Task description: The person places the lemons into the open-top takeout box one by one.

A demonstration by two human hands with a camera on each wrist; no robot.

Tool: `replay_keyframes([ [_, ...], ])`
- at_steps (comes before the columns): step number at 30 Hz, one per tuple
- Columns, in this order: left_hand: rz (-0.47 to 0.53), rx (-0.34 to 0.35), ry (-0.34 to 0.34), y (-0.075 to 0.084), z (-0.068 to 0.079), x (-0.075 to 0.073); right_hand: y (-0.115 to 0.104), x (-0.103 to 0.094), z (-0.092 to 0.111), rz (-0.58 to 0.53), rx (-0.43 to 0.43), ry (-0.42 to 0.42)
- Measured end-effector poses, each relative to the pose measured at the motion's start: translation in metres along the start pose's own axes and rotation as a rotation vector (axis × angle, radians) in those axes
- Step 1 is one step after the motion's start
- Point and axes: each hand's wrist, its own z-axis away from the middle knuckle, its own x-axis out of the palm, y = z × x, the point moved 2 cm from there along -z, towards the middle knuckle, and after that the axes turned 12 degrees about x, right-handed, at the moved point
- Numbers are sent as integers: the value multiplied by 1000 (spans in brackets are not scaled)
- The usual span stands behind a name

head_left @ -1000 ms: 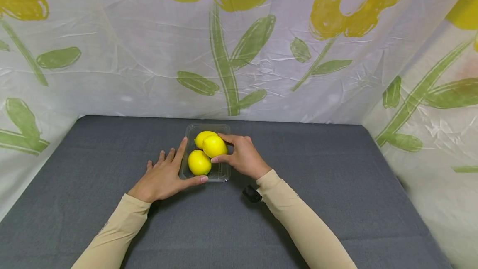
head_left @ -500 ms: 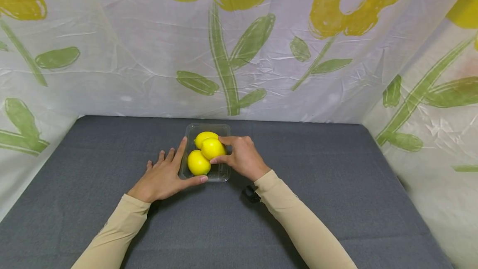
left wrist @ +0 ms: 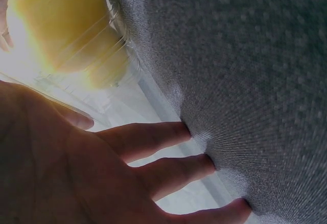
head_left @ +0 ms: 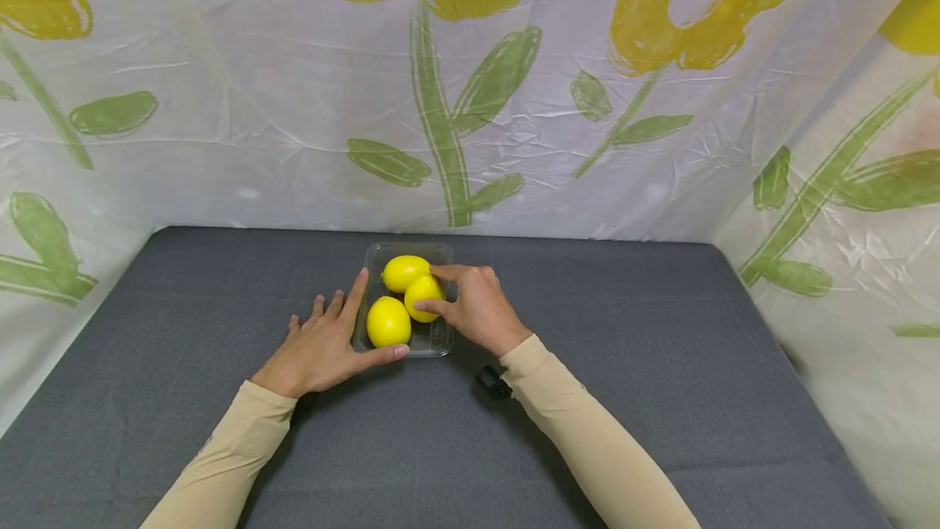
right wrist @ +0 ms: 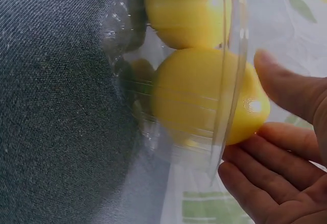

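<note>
Three yellow lemons lie in a clear plastic container: a far one (head_left: 405, 273), a near-left one (head_left: 388, 322) and one on the right (head_left: 420, 292). My right hand (head_left: 481, 308) is over the container's right side, thumb and fingers either side of the right lemon (right wrist: 204, 96). In the right wrist view the thumb stands slightly off this lemon, and the fingertips are close below it. My left hand (head_left: 319, 349) spreads along the left side of the clear container (head_left: 439, 343), index finger and thumb at its rim. The left wrist view shows the other fingertips touching the cloth.
Grey cloth (head_left: 624, 366) covers the table under the container. A white sheet with yellow flowers (head_left: 294, 104) hangs behind and at both sides. A small black device (head_left: 493, 382) sits at the right wrist.
The right lemon has come down from on top of the others and settled in the container between them. My right thumb and fingers have loosened from it; the left hand has stayed put.
</note>
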Motion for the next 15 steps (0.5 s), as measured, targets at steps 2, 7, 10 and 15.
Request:
replay_keyframes([
  [2, 1, 1, -1, 0, 0, 0, 0, 0, 0, 6, 1, 6],
  [7, 2, 1, -4, 0, -1, 0, -2, 1, 0, 34, 13, 5],
  [10, 4, -2, -5, 0, -1, 0, -3, 2, -1, 48, 17, -4],
  [15, 0, -2, -6, -1, -1, 0, 1, 1, -1, 31, 4, -6],
])
